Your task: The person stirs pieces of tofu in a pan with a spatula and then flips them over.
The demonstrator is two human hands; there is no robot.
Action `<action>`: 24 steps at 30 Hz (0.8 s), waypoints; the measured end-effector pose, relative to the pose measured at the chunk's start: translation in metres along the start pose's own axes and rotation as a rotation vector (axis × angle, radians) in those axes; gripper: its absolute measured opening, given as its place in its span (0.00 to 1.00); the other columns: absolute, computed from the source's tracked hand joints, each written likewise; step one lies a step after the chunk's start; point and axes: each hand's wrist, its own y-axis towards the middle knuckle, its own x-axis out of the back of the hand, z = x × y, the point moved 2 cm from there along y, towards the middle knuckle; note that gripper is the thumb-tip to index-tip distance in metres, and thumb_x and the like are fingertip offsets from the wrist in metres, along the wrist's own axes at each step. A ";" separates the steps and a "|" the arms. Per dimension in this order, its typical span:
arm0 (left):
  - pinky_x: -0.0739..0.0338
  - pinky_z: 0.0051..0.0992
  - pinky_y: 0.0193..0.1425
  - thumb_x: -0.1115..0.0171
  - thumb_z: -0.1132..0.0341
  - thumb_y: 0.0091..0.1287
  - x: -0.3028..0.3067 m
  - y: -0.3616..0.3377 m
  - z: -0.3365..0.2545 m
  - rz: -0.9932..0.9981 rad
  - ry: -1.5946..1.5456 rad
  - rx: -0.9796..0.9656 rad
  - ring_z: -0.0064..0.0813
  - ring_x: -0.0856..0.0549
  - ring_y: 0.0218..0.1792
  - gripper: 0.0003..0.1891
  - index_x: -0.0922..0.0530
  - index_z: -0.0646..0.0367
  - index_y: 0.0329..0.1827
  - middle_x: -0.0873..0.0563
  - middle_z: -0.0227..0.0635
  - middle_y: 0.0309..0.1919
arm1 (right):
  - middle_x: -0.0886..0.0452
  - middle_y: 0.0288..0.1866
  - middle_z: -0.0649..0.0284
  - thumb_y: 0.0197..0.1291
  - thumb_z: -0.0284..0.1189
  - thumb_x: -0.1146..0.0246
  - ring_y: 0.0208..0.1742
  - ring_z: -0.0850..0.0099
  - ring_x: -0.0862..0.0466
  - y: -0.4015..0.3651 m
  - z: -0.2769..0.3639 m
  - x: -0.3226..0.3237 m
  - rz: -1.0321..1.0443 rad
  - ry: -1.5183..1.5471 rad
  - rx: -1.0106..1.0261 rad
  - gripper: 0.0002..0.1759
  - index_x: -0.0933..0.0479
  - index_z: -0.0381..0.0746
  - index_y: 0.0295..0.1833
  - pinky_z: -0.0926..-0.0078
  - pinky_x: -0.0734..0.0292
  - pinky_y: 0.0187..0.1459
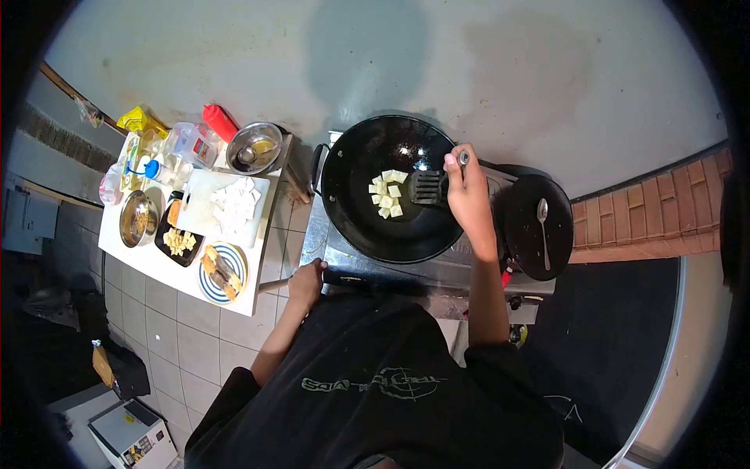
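My right hand [469, 191] is closed around the handle of a black slotted spatula [427, 187]. The spatula's blade is inside a large black wok [351, 230], just right of a cluster of pale cubes [386, 194] on the wok's bottom. A shiny wet patch shows on the wok's far inner wall. At the near left corner of the metal stove [367, 275], my left hand [305, 283] has its fingers curled on the edge. The wok sits on this stove.
A black round pan [519, 234] with a spoon [543, 227] on it stands right. Left, a white table [262, 227] bears a cutting board [199, 187] with white pieces, a striped plate [244, 273], metal bowls [273, 133] and a red bottle [219, 122]. A wall rises behind.
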 end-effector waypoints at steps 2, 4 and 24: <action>0.23 0.57 0.45 0.57 0.48 0.78 -0.001 0.001 0.002 -0.002 -0.033 0.005 0.60 0.14 0.43 0.20 0.21 0.53 0.49 0.13 0.53 0.35 | 0.32 0.29 0.54 0.76 0.35 0.47 0.30 0.62 0.31 0.000 -0.005 -0.001 0.025 0.006 0.011 0.12 0.33 0.36 0.45 0.68 0.31 0.37; 0.23 0.57 0.46 0.57 0.49 0.78 0.001 0.002 0.001 0.006 -0.045 0.003 0.60 0.14 0.43 0.20 0.21 0.53 0.49 0.13 0.53 0.35 | 0.32 0.29 0.55 0.76 0.34 0.47 0.30 0.64 0.32 0.001 -0.008 -0.002 -0.026 0.168 -0.093 0.12 0.34 0.36 0.45 0.68 0.31 0.37; 0.22 0.57 0.46 0.57 0.49 0.79 -0.001 -0.001 0.002 -0.007 -0.028 0.008 0.59 0.14 0.42 0.21 0.20 0.52 0.52 0.13 0.52 0.36 | 0.28 0.32 0.63 0.77 0.32 0.48 0.35 0.73 0.29 0.006 -0.011 -0.003 0.075 0.096 0.006 0.09 0.33 0.37 0.44 0.73 0.29 0.42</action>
